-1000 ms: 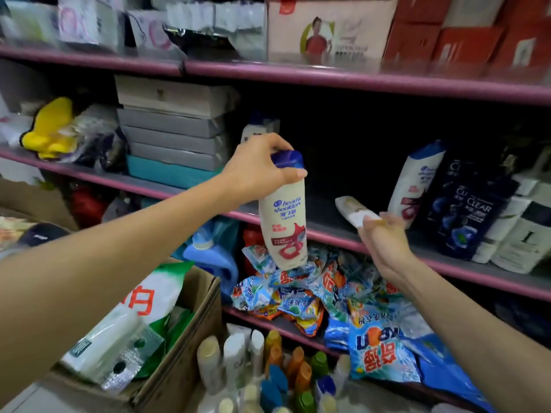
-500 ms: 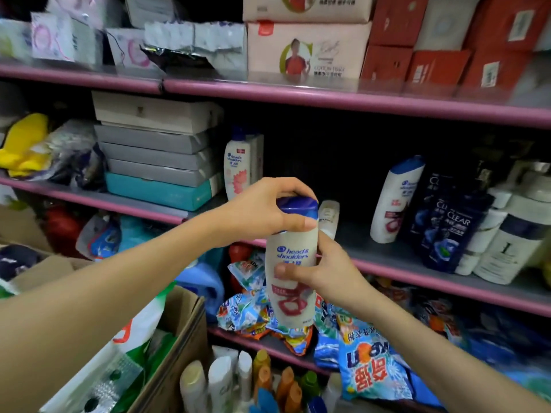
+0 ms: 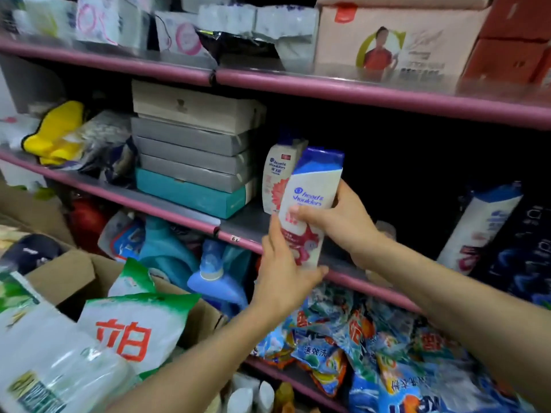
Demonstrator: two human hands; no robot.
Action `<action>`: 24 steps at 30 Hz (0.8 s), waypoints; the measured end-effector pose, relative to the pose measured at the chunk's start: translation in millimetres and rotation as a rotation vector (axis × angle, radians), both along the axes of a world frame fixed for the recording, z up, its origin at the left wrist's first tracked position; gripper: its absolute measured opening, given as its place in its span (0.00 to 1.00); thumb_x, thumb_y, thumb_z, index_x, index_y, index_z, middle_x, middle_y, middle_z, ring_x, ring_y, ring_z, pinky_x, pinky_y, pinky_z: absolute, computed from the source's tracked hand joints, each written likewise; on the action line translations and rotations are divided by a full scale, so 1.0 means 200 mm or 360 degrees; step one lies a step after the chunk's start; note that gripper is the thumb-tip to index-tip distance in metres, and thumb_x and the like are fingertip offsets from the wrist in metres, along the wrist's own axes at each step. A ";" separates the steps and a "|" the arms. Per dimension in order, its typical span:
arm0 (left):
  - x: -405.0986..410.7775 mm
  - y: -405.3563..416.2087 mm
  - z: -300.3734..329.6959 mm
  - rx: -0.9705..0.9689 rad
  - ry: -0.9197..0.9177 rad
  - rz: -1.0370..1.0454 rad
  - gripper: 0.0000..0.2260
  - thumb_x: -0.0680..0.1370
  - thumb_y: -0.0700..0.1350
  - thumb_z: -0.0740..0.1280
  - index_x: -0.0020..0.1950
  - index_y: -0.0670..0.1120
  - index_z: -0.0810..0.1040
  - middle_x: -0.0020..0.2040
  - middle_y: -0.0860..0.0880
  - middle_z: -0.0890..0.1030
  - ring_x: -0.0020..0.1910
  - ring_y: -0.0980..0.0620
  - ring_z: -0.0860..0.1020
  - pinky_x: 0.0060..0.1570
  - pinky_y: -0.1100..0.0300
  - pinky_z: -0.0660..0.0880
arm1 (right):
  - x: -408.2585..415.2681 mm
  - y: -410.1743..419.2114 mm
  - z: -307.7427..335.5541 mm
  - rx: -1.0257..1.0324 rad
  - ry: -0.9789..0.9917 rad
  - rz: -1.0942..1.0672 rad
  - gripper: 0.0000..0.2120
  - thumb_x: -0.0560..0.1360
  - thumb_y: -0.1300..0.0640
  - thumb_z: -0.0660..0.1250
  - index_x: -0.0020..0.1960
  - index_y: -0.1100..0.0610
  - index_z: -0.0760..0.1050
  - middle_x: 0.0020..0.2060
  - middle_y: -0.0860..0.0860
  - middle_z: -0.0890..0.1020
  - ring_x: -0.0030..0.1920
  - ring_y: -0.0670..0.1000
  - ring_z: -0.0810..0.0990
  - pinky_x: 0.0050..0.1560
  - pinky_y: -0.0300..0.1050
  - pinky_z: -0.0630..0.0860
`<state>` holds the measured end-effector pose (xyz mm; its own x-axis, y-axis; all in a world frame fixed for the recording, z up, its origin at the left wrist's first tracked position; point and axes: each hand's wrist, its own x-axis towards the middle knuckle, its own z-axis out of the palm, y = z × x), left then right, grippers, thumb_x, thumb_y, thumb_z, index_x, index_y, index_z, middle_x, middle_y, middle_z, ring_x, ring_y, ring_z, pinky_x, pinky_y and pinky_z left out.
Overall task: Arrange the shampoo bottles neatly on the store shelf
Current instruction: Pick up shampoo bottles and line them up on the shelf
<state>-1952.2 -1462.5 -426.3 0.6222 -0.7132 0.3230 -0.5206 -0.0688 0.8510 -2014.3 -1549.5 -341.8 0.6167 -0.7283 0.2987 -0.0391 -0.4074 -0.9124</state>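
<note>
Fingers of both my hands are curled round the white shampoo bottle (image 3: 310, 204) with the blue cap: my left hand (image 3: 286, 275) cups its base and lower side, my right hand (image 3: 337, 222) wraps its middle from the right. I hold it nearly upright, tilted a little, over the front edge of the pink shelf (image 3: 238, 236), just in front of a second bottle (image 3: 275, 180) of the same brand that stands by the stack of flat boxes (image 3: 193, 150).

To place it well, I judge I should bring it upright, set its base flat on the shelf beside that standing bottle with the label facing out, and let go only once it stands firm. The standing bottle is close, so a careless push could topple it. More bottles (image 3: 483, 228) lean far to the right. A cardboard box (image 3: 89, 269) with bags sits below, and detergent packets (image 3: 343, 347) crowd the lower shelf.
</note>
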 end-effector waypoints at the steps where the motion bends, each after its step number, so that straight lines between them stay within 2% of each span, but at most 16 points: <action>1: 0.06 -0.07 0.04 -0.0041 0.0033 0.0161 0.50 0.65 0.50 0.77 0.76 0.50 0.46 0.65 0.46 0.64 0.64 0.46 0.69 0.60 0.52 0.71 | 0.09 -0.02 0.01 -0.0032 -0.0004 0.0018 0.26 0.64 0.59 0.78 0.58 0.51 0.73 0.50 0.49 0.84 0.49 0.48 0.84 0.54 0.52 0.80; 2: 0.14 -0.14 0.07 -0.0045 0.0052 0.0276 0.46 0.65 0.49 0.77 0.74 0.47 0.51 0.62 0.45 0.67 0.61 0.43 0.71 0.56 0.50 0.73 | 0.17 -0.04 0.02 -0.0064 -0.0004 0.0031 0.27 0.64 0.60 0.78 0.59 0.53 0.73 0.51 0.49 0.83 0.50 0.48 0.83 0.55 0.52 0.80; 4: 0.26 -0.25 0.11 0.0005 -0.0002 0.0446 0.39 0.64 0.47 0.77 0.67 0.45 0.57 0.58 0.43 0.71 0.56 0.40 0.73 0.49 0.51 0.71 | 0.30 -0.10 0.03 -0.0116 0.0014 0.0038 0.27 0.65 0.59 0.78 0.61 0.54 0.71 0.53 0.51 0.82 0.52 0.49 0.82 0.56 0.52 0.79; 7: 0.43 -0.39 0.13 0.0051 -0.0066 0.0539 0.35 0.63 0.48 0.77 0.61 0.45 0.60 0.55 0.43 0.74 0.53 0.39 0.75 0.44 0.53 0.67 | 0.44 -0.22 0.09 -0.0251 0.0079 0.0044 0.29 0.67 0.56 0.77 0.63 0.57 0.68 0.56 0.53 0.81 0.55 0.52 0.81 0.57 0.53 0.78; 9: 0.53 -0.46 0.12 0.0071 -0.0059 0.0531 0.35 0.62 0.49 0.78 0.60 0.45 0.61 0.55 0.43 0.76 0.53 0.39 0.76 0.44 0.54 0.68 | 0.51 -0.29 0.15 -0.0449 0.0145 -0.0040 0.31 0.69 0.52 0.75 0.65 0.58 0.65 0.58 0.53 0.79 0.56 0.52 0.80 0.58 0.52 0.77; 12: 0.62 -0.51 0.06 0.0132 -0.0101 0.0484 0.35 0.62 0.49 0.78 0.61 0.45 0.63 0.56 0.44 0.77 0.53 0.40 0.77 0.51 0.51 0.73 | 0.56 -0.37 0.22 -0.0703 0.0179 -0.0161 0.32 0.70 0.50 0.73 0.69 0.54 0.63 0.59 0.50 0.78 0.58 0.50 0.78 0.60 0.46 0.75; 16: 0.68 -0.52 0.00 0.0074 -0.0098 0.0447 0.34 0.62 0.49 0.78 0.59 0.46 0.62 0.54 0.45 0.78 0.52 0.41 0.78 0.54 0.48 0.76 | 0.61 -0.41 0.19 -0.0986 0.0278 -0.0190 0.21 0.73 0.48 0.70 0.63 0.53 0.73 0.58 0.48 0.78 0.58 0.48 0.77 0.59 0.42 0.72; 20: 0.72 -0.55 -0.03 0.0023 -0.0040 0.0454 0.33 0.63 0.50 0.78 0.58 0.47 0.62 0.53 0.46 0.77 0.50 0.43 0.78 0.51 0.51 0.76 | 0.68 -0.41 0.18 -0.0996 0.0201 -0.0264 0.15 0.74 0.48 0.68 0.59 0.51 0.76 0.57 0.48 0.80 0.57 0.48 0.78 0.56 0.42 0.74; 24: 0.74 -0.57 -0.05 0.0050 -0.0011 0.0435 0.32 0.64 0.51 0.77 0.58 0.48 0.61 0.53 0.46 0.76 0.50 0.44 0.78 0.51 0.50 0.78 | 0.72 -0.42 0.19 -0.0908 0.0126 -0.0337 0.12 0.72 0.47 0.69 0.53 0.51 0.78 0.51 0.47 0.82 0.52 0.47 0.80 0.52 0.41 0.76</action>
<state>-1804.4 -1576.8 -435.8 0.7905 -0.5289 0.3087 -0.4852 -0.2335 0.8426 -1869.4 -1633.8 -304.3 0.5126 -0.5761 0.6367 -0.2315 -0.8068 -0.5436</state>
